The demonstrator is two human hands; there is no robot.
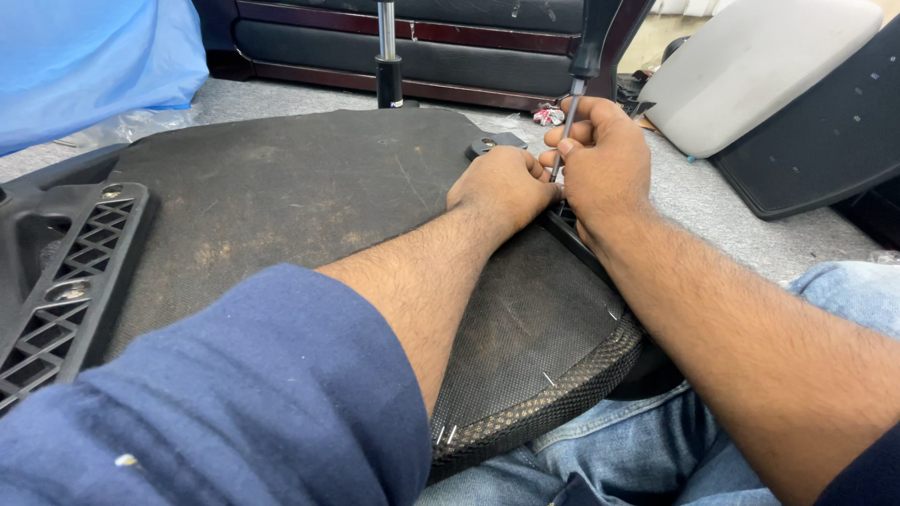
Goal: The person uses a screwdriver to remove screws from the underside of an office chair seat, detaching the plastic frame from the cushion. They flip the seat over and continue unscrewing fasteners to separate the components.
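right hand [605, 159] pinches upright screwdriver [574, 94] shaft, tip down at seat base [281, 187] edge; left hand [502, 187] curled shut, touching beside the tip.

Far to the left of the hands, a blue plastic sheet [89, 61] lies over the grey carpet floor [722, 211]. Beyond the hands stands a chrome gas-lift column [387, 52] before a dark sofa base [422, 47]. To their right rest a pale grey cushion [759, 66] and a black panel [825, 141].
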